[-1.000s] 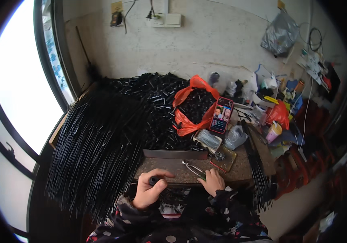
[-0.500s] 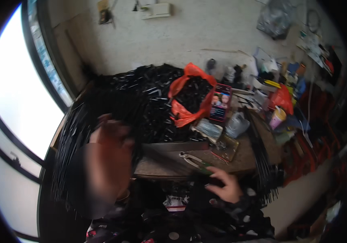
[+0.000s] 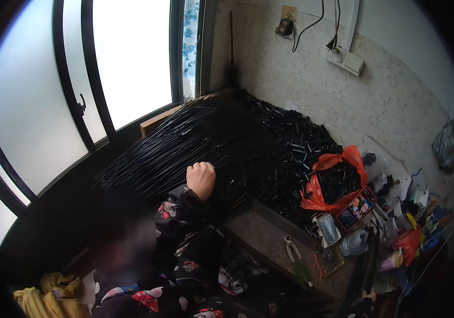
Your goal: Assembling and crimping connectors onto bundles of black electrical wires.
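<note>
The left grip (image 3: 201, 180) is a curled hand, knuckles up, over the near side of a wide spread of thin black rods (image 3: 168, 146); whether it pinches any, I cannot tell. Taking that hand as the clock's centre, the rods fan from ten to one o'clock, tips toward the window (image 3: 131, 58). The right grip (image 3: 369, 296) shows only partly at four o'clock, near a dark bundle at the counter's edge; its state cannot be told either.

The counter (image 3: 261, 233), brown and speckled, has a bare stretch at four o'clock, where green-handled pliers (image 3: 292, 259) lie. A heap of short black pieces (image 3: 295, 148) lies at two o'clock, and at three an open red bag (image 3: 317, 193) holds more, a phone (image 3: 356, 208) with a lit screen just beside it.

A stained pale wall (image 3: 290, 79) rises at one o'clock, a switch panel (image 3: 352, 63) at two. Yellow cloth (image 3: 41, 302) lies at eight.
</note>
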Motion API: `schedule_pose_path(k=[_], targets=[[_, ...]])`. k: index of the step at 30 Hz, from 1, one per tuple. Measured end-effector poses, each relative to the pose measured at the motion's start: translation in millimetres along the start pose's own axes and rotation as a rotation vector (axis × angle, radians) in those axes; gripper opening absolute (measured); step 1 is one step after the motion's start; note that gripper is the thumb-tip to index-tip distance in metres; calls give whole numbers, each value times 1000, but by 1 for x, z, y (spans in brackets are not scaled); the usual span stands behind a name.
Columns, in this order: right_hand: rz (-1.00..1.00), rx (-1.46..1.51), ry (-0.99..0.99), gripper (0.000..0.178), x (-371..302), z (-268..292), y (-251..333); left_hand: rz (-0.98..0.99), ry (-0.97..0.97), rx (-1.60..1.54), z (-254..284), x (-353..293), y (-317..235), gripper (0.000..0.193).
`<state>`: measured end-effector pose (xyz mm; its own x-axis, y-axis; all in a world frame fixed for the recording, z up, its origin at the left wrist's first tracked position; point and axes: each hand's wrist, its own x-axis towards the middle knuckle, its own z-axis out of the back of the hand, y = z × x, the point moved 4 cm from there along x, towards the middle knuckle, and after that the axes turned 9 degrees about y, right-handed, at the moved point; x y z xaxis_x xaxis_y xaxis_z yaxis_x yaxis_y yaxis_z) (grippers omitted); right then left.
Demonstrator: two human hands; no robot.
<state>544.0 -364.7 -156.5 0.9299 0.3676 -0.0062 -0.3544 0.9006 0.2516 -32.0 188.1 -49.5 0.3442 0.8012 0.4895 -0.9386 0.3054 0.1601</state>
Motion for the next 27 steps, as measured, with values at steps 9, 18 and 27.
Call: schedule_pose_path(k=[9, 18, 27], targets=[[250, -30, -304, 34, -13, 20, 23, 111, 213, -497, -3, 24, 32, 14], [866, 313, 235, 26, -188, 50, 285, -101, 255, -318, -20, 25, 26, 7], [1100, 196, 133, 25, -190, -52, 346, 81, 316, -679, 66, 60, 50, 32]])
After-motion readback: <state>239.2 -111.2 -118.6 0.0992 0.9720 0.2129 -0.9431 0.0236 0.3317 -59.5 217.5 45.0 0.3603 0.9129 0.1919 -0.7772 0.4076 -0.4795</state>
